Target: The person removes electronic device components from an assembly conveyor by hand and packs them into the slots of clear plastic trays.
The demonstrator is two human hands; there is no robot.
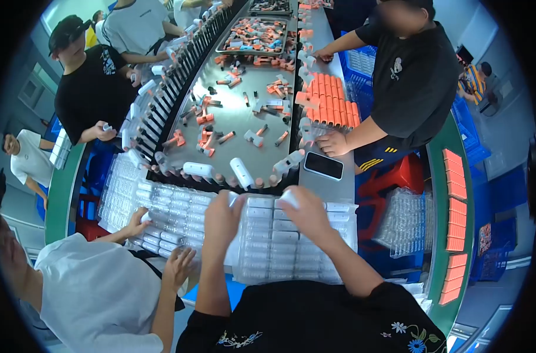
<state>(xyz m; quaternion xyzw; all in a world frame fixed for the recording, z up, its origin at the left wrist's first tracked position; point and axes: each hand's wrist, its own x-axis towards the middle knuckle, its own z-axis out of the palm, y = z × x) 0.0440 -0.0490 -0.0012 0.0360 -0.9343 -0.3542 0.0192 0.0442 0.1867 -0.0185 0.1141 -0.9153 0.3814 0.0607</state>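
Note:
My left hand (222, 216) is closed on a small white piece, which shows at its fingertips above the clear tray. To its right, my right hand (306, 215) grips another white piece (289, 198) over the tray's top edge. Below both hands lies a clear plastic tray (259, 259) with rows of white cases (285, 236). Just beyond my hands, a white case (241, 172) leans on the curved end of the conveyor, beside a second white case (198, 169).
A co-worker in white (103, 294) reaches over trays at the left. Another in black (415, 82) stands at the right, near orange cases (329, 100) and a phone (324, 166). Loose orange parts (206, 141) lie on the metal table (244, 156). A red stool (400, 176) stands at right.

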